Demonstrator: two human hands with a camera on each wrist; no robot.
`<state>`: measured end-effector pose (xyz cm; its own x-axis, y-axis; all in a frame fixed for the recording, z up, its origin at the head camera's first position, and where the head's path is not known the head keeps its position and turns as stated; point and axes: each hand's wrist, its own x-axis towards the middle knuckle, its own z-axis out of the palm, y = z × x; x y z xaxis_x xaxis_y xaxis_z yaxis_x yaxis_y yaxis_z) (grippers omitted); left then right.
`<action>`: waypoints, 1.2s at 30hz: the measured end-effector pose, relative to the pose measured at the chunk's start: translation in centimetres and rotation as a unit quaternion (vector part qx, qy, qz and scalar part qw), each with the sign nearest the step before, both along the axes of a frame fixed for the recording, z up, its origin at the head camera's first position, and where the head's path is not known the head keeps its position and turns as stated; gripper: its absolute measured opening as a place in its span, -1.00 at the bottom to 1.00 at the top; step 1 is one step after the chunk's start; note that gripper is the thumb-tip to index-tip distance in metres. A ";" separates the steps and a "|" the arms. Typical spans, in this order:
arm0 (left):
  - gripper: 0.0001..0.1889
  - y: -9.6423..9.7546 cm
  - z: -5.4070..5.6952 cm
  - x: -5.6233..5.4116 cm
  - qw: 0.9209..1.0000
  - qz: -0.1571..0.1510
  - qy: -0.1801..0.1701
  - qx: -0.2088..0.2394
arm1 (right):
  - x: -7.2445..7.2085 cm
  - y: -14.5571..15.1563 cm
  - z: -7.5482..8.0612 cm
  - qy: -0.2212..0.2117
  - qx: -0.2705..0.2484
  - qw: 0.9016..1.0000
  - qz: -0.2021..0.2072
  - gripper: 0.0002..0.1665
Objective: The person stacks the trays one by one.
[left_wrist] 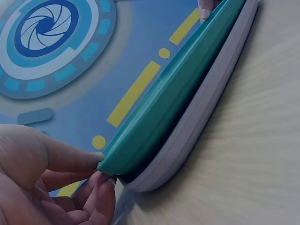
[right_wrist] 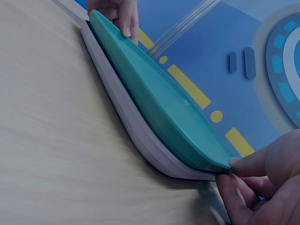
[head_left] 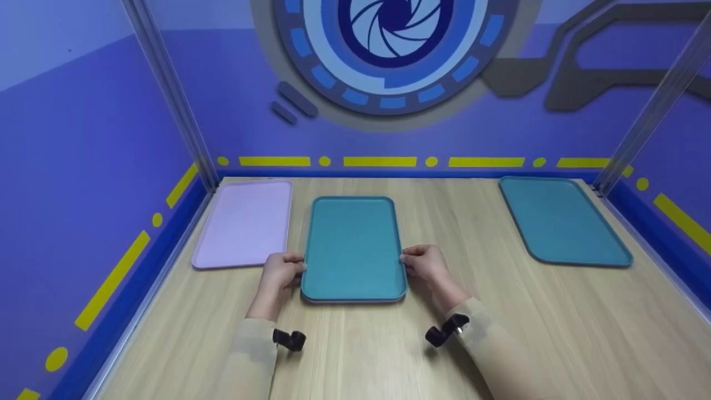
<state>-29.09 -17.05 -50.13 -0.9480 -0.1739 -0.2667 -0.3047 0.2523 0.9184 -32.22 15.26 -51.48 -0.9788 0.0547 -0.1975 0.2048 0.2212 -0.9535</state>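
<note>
In the head view a teal tray lies over a pale lilac tray, whose edge peeks out along the near side. My left hand pinches the teal tray's left edge between thumb and fingers. At the opposite edge my right hand pinches it the same way. Both wrist views show the lilac tray on the table, with a narrow dark gap between it and the teal tray above. Most of the lower tray is hidden.
Another lilac tray lies at the back left of the wooden table, close to the left hand. A second teal tray lies at the back right. Blue walls enclose the table at the back and sides.
</note>
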 end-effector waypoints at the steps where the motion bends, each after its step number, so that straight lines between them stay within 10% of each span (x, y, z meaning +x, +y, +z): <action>1: -0.66 0.0 0.0 0.0 1.000 0.000 0.001 -0.003 | 0.0 0.0 0.0 0.000 0.003 1.000 -0.001 -0.76; 17: -0.67 0.1 -0.2 0.0 0.995 -0.013 0.042 -0.088 | 0.4 -0.6 0.1 0.014 0.044 0.999 -0.017 -0.79; 36: -0.65 0.0 -0.6 -0.1 0.998 -0.018 0.019 -0.058 | 0.5 -0.6 -0.3 0.030 0.050 0.998 -0.021 -0.78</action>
<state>-29.22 -17.07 -50.68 -0.9632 -0.1678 -0.2100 -0.2589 0.3685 0.8929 -31.75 14.62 -51.73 -0.9850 0.1132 -0.1304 0.1595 0.3076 -0.9381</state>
